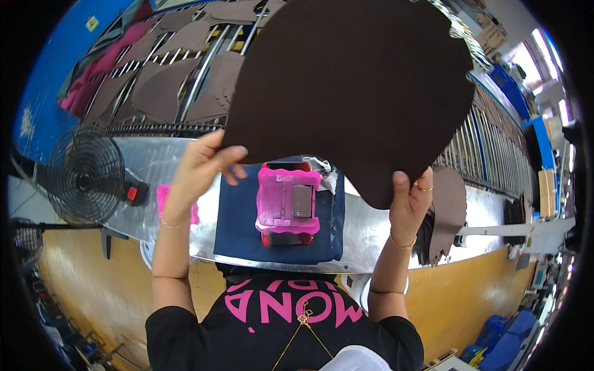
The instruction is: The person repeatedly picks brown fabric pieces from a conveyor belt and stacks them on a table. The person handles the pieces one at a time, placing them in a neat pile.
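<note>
A large dark brown cut piece of sheet material [352, 80], rounded with a narrower lobe at its lower right, is held up in front of me over the table. My left hand [207, 161] grips its lower left corner between thumb and fingers. At the lobe, my right hand [411, 195] pinches the edge, thumb on the near face. Below the piece, a pink scallop-edged plastic device [272, 204] with a grey block [302, 201] in it rests on a folded navy cloth [238, 216]. The sheet hides part of the table's far side.
A small black fan [83, 179] stands at the left end of the metal table [139, 216]. Beyond it, brown cut pieces [158, 86] lie on a roller conveyor [482, 142]. More brown pieces [448, 204] hang over the table's right front edge. A pink item [163, 201] lies behind my left wrist.
</note>
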`<state>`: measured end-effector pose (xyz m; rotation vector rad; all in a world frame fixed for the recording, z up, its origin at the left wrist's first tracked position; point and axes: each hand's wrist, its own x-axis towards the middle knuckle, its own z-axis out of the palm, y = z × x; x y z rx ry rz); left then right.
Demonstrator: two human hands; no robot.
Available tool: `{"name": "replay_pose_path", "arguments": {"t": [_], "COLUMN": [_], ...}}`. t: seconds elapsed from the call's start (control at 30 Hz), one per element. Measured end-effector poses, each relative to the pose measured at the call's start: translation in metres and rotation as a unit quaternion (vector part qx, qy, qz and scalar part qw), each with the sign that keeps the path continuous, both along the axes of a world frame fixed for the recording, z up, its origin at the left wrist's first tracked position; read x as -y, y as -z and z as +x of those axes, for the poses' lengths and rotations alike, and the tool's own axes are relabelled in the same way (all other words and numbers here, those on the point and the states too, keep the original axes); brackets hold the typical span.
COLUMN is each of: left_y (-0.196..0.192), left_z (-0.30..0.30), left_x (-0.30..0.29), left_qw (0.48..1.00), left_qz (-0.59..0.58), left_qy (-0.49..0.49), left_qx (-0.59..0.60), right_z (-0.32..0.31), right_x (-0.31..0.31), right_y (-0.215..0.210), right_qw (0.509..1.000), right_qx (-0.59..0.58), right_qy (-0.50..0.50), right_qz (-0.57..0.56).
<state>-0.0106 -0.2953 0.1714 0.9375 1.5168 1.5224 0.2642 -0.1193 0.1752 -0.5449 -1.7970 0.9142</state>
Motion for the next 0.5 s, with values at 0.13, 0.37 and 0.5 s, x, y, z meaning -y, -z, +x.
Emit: {"name": "replay_pose_path", "arguments": {"t": [0.13,0.37,0.5], "left_y": [-0.007,-0.027,-0.022], "left_z": [-0.036,-0.04,-0.033], "left_x": [0.048,0.086,0.087], "left_qw": [0.982,0.947,0.952], "left_qz": [0.079,0.057,0.04], "left_qy": [-0.133,-0.24,-0.227], "left_qx": [-0.109,-0.206,-0.203], "right_z": [-0.031,-0.061,-0.053], "right_x": [0.019,0.032,0.032], "right_y": [0.007,0.028,0.027], "right_qw": [0.977,0.976,0.965], "right_qx": [0.074,0.145,0.16], "right_qy": [-0.152,-0.147,-0.141], "right_qz": [-0.13,0.068,0.151]}}
